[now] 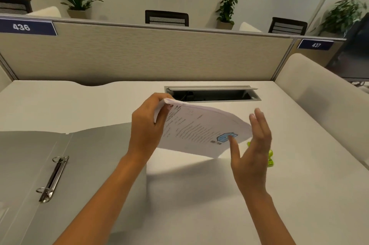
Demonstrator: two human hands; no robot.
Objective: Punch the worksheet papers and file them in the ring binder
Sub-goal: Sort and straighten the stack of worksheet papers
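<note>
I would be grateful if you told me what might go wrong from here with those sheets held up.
1. Only the left hand grips the papers, at one end, while the right hand is open at their other end; sheets could fan out or slip.
2. The open cable slot lies just behind; a loose sheet might slide in.
3. The green punch sits half hidden behind the right hand and could get knocked.

left hand (147,127) raised, fingers curled gripping worksheet papers (199,131); right hand (252,149) open, fingers straight.
</note>
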